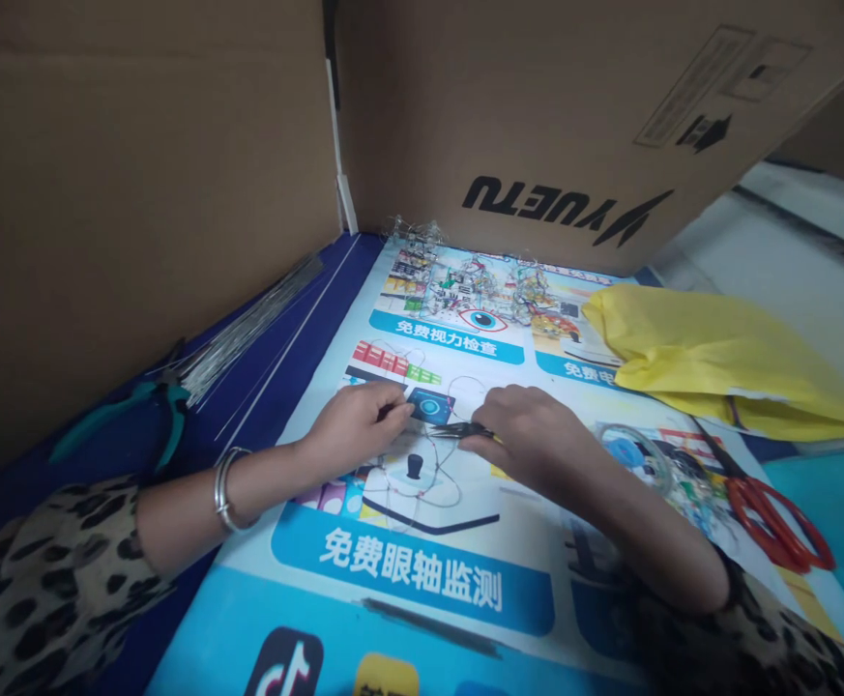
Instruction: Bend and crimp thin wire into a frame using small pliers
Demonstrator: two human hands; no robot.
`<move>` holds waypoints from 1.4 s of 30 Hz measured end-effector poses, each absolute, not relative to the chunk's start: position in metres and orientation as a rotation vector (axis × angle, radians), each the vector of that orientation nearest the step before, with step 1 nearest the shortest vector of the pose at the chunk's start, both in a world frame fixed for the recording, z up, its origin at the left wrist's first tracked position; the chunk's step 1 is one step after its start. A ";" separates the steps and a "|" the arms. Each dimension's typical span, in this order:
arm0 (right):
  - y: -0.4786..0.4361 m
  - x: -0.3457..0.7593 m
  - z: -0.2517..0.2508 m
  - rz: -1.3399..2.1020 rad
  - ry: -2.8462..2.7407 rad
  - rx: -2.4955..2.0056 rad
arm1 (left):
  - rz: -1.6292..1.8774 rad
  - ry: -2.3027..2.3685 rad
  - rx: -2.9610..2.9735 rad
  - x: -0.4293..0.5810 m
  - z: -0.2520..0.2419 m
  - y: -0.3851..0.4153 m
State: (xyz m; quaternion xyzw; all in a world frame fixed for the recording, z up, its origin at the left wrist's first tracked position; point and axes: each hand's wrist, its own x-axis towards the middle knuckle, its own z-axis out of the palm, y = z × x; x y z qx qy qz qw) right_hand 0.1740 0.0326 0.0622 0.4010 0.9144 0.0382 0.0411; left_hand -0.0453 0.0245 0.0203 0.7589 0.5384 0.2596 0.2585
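My right hand (519,425) is closed around a pair of small needle-nose pliers (461,430), whose dark jaws point left. Close to the tip of the jaws, my left hand (367,425) pinches with thumb and forefinger. Thin wire (440,488) curves in loops below and above both hands, with tiny beads along it. It seems to run into the left fingertips, though the pinched part is too small to make out clearly. Both hands are over a printed poster sheet (523,590).
Wire cutters with teal handles (167,425) and a bundle of straight wires (247,333) lie at left. Tangled beaded wires (530,290) are at the back before a cardboard box (538,116). A yellow cloth bag (726,348), red-handled scissors (776,512) and beads (689,483) lie at right.
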 end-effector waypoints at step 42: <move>0.041 0.178 0.036 0.297 2.955 1.069 | 0.905 1.154 2.237 -0.050 0.014 0.030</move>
